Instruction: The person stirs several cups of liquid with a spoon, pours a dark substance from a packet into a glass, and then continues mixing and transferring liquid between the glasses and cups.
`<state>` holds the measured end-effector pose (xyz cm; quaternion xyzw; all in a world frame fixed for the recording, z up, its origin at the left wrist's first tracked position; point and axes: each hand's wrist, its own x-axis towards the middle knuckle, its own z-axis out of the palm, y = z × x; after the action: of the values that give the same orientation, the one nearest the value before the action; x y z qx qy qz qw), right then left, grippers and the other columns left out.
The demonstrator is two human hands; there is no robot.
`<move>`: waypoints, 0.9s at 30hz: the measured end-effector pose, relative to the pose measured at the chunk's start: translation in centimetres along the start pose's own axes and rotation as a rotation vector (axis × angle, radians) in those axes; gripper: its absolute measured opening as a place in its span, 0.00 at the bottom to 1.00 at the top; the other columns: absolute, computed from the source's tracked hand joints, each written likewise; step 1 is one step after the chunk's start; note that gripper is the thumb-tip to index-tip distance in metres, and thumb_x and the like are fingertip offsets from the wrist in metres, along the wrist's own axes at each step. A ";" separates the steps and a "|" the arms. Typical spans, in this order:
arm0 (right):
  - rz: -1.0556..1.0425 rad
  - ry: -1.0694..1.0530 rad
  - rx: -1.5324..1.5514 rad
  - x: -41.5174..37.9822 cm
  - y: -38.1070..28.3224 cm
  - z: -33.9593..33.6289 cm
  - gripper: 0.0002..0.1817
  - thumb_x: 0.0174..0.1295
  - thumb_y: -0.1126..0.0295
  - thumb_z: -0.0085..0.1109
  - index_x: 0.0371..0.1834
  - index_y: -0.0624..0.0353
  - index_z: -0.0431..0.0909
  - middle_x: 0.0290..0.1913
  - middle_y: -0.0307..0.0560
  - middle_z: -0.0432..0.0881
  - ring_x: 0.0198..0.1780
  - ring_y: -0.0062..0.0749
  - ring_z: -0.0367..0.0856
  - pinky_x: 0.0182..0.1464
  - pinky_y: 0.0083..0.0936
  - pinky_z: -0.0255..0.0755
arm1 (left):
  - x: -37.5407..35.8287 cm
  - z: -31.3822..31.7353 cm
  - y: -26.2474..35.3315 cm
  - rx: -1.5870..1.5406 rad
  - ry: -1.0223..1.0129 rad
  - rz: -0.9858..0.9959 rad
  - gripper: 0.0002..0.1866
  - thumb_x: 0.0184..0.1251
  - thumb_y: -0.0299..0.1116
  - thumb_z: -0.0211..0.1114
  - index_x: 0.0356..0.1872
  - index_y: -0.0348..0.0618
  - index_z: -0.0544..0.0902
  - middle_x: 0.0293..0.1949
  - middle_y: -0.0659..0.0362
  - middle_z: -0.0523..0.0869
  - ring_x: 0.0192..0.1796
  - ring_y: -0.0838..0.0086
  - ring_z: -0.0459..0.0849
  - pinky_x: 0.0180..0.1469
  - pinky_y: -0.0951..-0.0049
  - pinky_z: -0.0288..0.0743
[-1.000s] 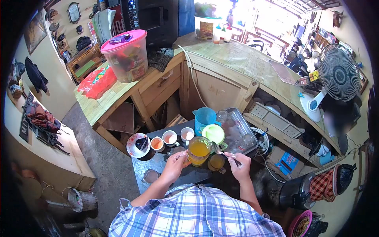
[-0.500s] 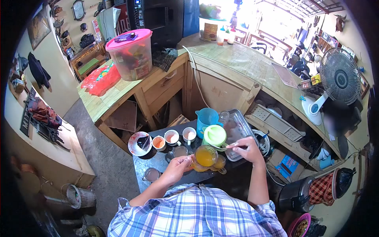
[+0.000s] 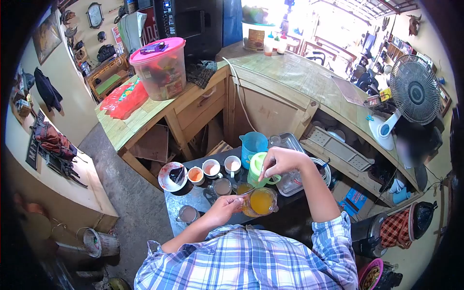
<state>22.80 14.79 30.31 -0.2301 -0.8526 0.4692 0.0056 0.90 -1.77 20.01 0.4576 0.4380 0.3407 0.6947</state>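
Observation:
My left hand is closed on a glass mug of orange-yellow drink, partly hidden by its neighbour. A second glass mug of the same drink sits touching or very close on the right. Above them my right hand points down, fingers pinched on a thin-handled utensil that looks like a spoon; its lower end is hard to make out. Just behind stand a green lidded pitcher, partly covered by the right hand, and a blue pitcher. Left of these are white cups with orange-pink contents and a greyish glass mug.
A bowl with dark plastic and another glass mug stand at the left of the dark table. A clear plastic tray lies right. Beyond are a wooden counter, a pink-lidded tub and a fan.
My right hand has moved left and turned downward over the mugs with the utensil. The left hand has shifted slightly right and down, and the mugs now overlap differently.

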 end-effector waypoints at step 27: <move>-0.132 0.219 0.007 -1.0 -1.3 1.6 0.11 0.43 0.73 0.61 0.31 0.59 0.87 0.26 0.46 0.85 0.27 0.25 0.80 0.33 0.23 0.72 | 0.0 -1.6 0.5 -0.219 0.107 0.011 0.16 0.76 0.39 0.47 0.43 0.34 0.76 0.34 0.65 0.70 0.42 0.80 0.76 0.58 0.66 0.75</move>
<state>22.81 12.51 30.63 -0.2230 -0.8584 0.4431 0.1304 -0.60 -1.06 20.14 0.3624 0.4320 0.4142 0.7145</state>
